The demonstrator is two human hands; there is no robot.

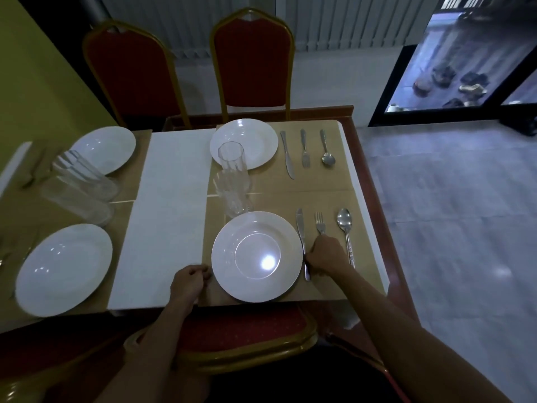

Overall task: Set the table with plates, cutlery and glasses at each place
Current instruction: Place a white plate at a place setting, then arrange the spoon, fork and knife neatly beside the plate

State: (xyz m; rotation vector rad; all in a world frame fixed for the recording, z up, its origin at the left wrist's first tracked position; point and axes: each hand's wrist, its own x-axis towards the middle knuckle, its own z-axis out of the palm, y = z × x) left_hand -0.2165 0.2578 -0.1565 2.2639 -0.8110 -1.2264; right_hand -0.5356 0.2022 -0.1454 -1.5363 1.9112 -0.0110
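Observation:
A white plate (257, 255) lies at the near right place on a brown mat (328, 190). Right of it are a knife (301, 228), a fork (320, 223) and a spoon (345, 223). My right hand (328, 255) covers the fork's handle, fingers curled round it, fingertips by the knife. My left hand (190, 282) rests on the table left of the plate, loosely curled, holding nothing. Behind the plate stands a glass (236, 199). The far right place has a plate (255, 135), a glass (231, 155), a knife (287, 155), a fork (304, 149) and a spoon (327, 149).
On the left are two more plates (64, 269) (104, 148), two blurred glasses (84, 181) and dim cutlery (35, 173). A white runner (171, 205) crosses the middle. Red chairs stand at the far side (252, 59) and under my arms (244, 335). The table edge (374, 199) borders open floor on the right.

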